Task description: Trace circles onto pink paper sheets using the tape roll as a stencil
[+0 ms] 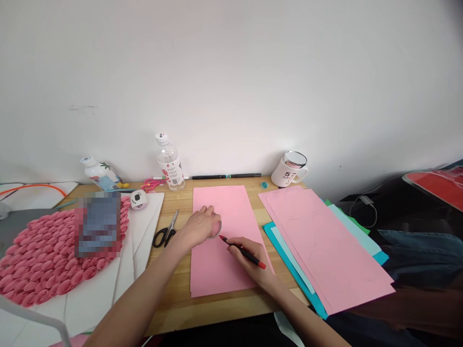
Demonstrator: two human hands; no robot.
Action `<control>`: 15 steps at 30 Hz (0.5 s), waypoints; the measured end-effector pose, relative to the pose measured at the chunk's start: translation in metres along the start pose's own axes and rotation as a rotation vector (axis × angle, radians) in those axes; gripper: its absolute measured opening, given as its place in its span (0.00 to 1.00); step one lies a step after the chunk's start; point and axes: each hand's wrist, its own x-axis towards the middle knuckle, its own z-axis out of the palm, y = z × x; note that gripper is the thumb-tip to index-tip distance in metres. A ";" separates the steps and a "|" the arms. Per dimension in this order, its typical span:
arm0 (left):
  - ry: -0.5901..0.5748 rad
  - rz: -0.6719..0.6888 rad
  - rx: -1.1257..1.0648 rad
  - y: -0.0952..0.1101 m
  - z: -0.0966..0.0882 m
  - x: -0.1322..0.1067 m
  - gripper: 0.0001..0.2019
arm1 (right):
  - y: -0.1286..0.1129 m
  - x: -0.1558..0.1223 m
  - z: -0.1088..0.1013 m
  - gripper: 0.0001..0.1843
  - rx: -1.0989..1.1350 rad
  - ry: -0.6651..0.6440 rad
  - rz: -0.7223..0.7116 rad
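A sheet of pink paper (231,274) lies on the wooden table in front of me, with another pink edge showing beneath it. My left hand (202,224) is on the sheet, its fingers curled over a round, see-through disc (216,227) with a dark rim; most of the disc is hidden under them. In my right hand (249,253) is a black marker with a red end (253,259), gripped like a pen. Its tip is close to the disc's lower right edge; whether it touches the paper I cannot tell. Black-handled scissors (167,232) lie left of the sheet.
Pink and blue sheets (325,246) are stacked at right. Pink paper rosettes (43,260) cover the left, beside white boards (141,231). A water bottle (171,166), another bottle (101,174), a mug (287,171), a teal cap (264,185) and pens (242,176) stand or lie near the wall.
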 end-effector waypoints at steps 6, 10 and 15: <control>-0.005 0.002 0.039 0.002 -0.003 0.004 0.11 | -0.011 -0.006 0.025 0.12 -0.120 -0.187 -0.158; -0.015 -0.009 0.060 0.001 0.000 0.006 0.13 | 0.007 0.002 0.048 0.14 -0.243 -0.118 -0.308; 0.010 0.006 0.065 -0.001 0.003 0.007 0.11 | 0.013 0.011 0.057 0.15 -0.300 -0.139 -0.325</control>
